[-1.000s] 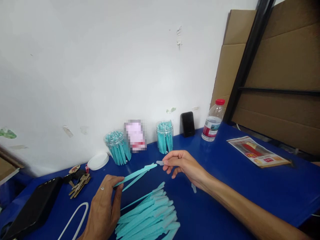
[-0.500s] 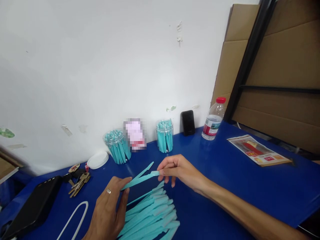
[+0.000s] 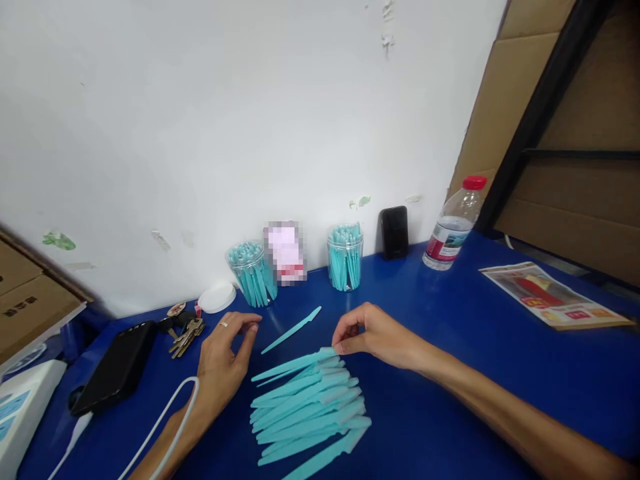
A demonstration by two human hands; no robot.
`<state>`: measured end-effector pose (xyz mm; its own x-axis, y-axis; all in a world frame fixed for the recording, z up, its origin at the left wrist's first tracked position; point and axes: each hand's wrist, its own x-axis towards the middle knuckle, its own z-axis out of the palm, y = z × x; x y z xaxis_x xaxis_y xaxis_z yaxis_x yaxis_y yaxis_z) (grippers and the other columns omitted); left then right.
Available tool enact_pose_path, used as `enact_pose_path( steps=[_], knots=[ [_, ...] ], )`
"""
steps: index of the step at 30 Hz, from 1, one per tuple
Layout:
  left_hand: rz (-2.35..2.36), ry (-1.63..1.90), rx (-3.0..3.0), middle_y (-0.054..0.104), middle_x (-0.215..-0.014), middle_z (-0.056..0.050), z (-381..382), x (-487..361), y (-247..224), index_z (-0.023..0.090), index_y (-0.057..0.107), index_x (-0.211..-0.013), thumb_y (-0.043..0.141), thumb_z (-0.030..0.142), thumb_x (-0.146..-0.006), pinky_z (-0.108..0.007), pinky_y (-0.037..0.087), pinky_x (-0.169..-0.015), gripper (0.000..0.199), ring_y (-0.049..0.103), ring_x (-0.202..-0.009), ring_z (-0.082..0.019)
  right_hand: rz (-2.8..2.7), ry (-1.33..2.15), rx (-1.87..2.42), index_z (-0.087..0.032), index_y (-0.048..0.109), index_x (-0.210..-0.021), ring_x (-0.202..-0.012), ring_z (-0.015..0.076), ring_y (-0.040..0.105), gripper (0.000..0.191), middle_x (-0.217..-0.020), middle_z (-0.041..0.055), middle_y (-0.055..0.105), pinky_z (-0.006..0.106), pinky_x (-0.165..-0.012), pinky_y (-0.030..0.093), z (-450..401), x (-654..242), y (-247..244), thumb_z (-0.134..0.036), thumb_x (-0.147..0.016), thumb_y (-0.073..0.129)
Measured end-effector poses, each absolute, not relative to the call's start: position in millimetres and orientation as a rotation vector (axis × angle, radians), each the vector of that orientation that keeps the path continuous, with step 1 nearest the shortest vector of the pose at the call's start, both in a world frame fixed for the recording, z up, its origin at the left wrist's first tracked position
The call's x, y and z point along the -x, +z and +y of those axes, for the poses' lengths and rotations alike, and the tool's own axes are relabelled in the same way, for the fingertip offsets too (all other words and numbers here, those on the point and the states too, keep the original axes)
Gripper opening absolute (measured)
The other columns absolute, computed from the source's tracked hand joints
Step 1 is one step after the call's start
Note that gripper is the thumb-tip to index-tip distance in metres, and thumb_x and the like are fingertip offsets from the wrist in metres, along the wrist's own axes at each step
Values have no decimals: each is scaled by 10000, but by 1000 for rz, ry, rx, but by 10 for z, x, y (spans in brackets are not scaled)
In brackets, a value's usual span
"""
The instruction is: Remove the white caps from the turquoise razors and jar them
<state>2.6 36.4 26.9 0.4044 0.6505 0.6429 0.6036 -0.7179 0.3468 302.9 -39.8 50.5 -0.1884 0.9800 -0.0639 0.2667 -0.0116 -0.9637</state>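
Note:
Several turquoise sticks (image 3: 310,407) with blade-like ends lie side by side in a pile on the blue table. My right hand (image 3: 367,337) pinches the end of the topmost stick (image 3: 290,365) at the pile's far edge. Left of the pile is my left hand (image 3: 227,347), a ring on one finger, its thumb and forefinger slightly apart with nothing between them. A single stick (image 3: 293,330) lies by itself beyond the pile. Two clear round tubs, one at the left (image 3: 253,273) and one at the right (image 3: 345,257), hold upright turquoise sticks near the wall.
By the wall are a white lid (image 3: 217,297), a blurred pink card (image 3: 286,253), a black device (image 3: 394,232) and a water bottle (image 3: 450,237). Keys (image 3: 187,335), a black phone (image 3: 117,367) and a white cable (image 3: 167,423) are at left, a leaflet (image 3: 550,297) at right.
The two sticks held between my hands have come down, one onto the pile and one beyond it. My left hand has let go and moved left. The view has shifted too.

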Motion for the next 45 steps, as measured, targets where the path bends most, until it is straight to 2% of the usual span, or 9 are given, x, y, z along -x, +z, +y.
enact_pose_path(
  steps=[5,12,16,20,24,27,31,41,45],
  knots=[
    [1190,1074,-2594,752,-892,-35,477,11,158,227,758,-1001,517,348,-1057,-368,573,-814,275,724,-861,-239,-1577,1046,1457,-216,868,-816,-760,229,688,152,-758,36,786,314,-695,490,-383,-3098,545,-337,-799,778],
    [1182,876,-2621,767,-1057,-59,476,20,70,245,773,-1116,522,435,-1069,-486,553,-1010,317,722,-1017,-285,-1628,641,1780,-211,778,-760,-673,208,627,176,-666,27,704,313,-633,403,-343,-3522,797,-311,-887,707],
    [1197,789,-2623,760,-1087,-74,511,12,26,250,800,-1140,544,504,-1052,-518,571,-1007,370,727,-1033,-310,-1785,677,1995,-227,675,-595,-547,191,611,279,-556,15,688,314,-583,353,-438,-3690,875,-317,-817,820],
    [1207,739,-2619,734,-1080,-82,519,-15,12,255,818,-1164,576,554,-1027,-506,592,-958,408,727,-989,-306,-1960,838,2097,-236,547,-417,-399,156,523,477,-349,-37,524,308,-568,380,-517,-3706,876,-318,-713,911],
    [1183,693,-2618,724,-1066,-77,488,-40,10,278,815,-1160,575,525,-1027,-417,609,-839,369,714,-960,-287,-2039,845,2105,-228,505,-369,-443,164,567,489,-390,-22,566,305,-571,388,-522,-3618,858,-169,-696,863],
    [1135,655,-2616,737,-1056,-71,450,-59,20,275,800,-1062,567,449,-1025,-395,601,-845,293,723,-953,-273,-2075,786,2077,-218,537,-414,-581,212,669,413,-531,23,678,313,-576,373,-512,-3552,844,-100,-698,813],
    [1108,617,-2612,725,-941,-58,384,-100,54,256,744,-974,523,376,-1025,-363,591,-744,257,711,-842,-256,-2101,672,2033,-217,570,-488,-682,249,699,331,-586,40,689,326,-612,351,-489,-3486,809,-77,-718,763],
    [1135,593,-2627,706,-999,-69,335,-52,5,279,722,-1101,502,361,-1018,-388,575,-786,249,701,-915,-287,-2019,570,1990,-223,702,-786,-815,234,711,159,-740,38,761,294,-628,348,-361,-3422,707,-117,-894,651],
    [1163,564,-2607,704,-998,-61,348,-43,34,289,740,-1072,543,387,-993,-399,565,-781,233,704,-929,-297,-1984,532,1990,-217,785,-1016,-926,266,731,257,-849,66,796,296,-680,372,-319,-3438,611,-72,-904,604]
  ],
)
